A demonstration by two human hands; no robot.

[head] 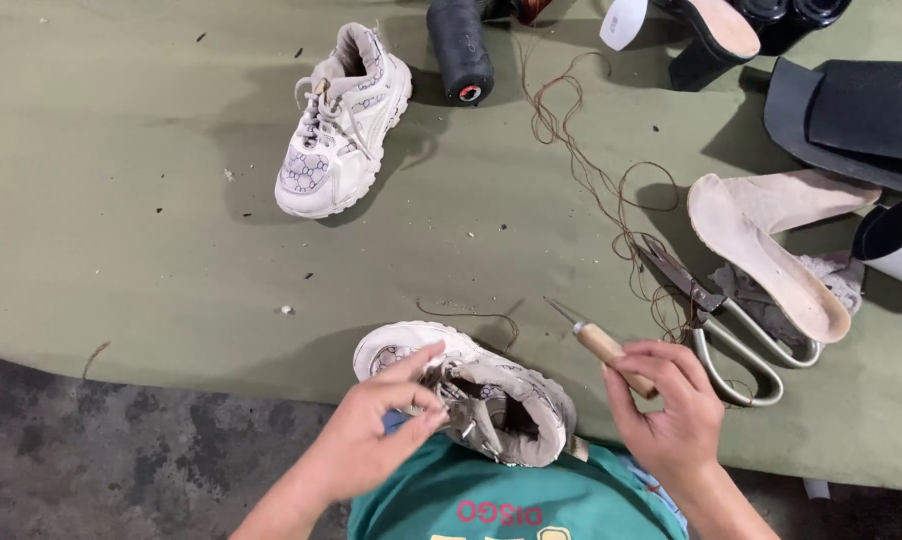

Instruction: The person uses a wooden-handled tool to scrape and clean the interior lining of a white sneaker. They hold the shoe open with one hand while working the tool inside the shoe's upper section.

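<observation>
**Inspector:** Head view. State of the hands?

**Assistant:** The left hand (376, 425), at 7 o'clock, has its fingers (426, 362) pinched on the laces and tongue of a pale sneaker (491, 395) that rests against the person's lap at 6 o'clock, toe pointing to 10 o'clock. The right hand (666, 400), at 5 o'clock, is clenched around the wooden handle of an awl (596, 340), metal tip pointing to 10 o'clock, clear of the shoe.

**Inspector:** Surroundings?

**Assistant:** A green surface (121, 200). The matching sneaker (343, 125) stands at 11 o'clock, well apart. A black thread spool (460, 48) lies at 12 o'clock. Brown thread (591, 175) trails down to the scissors (726, 325) just beside the right hand. Insoles (771, 250) lie at 3 o'clock.
</observation>
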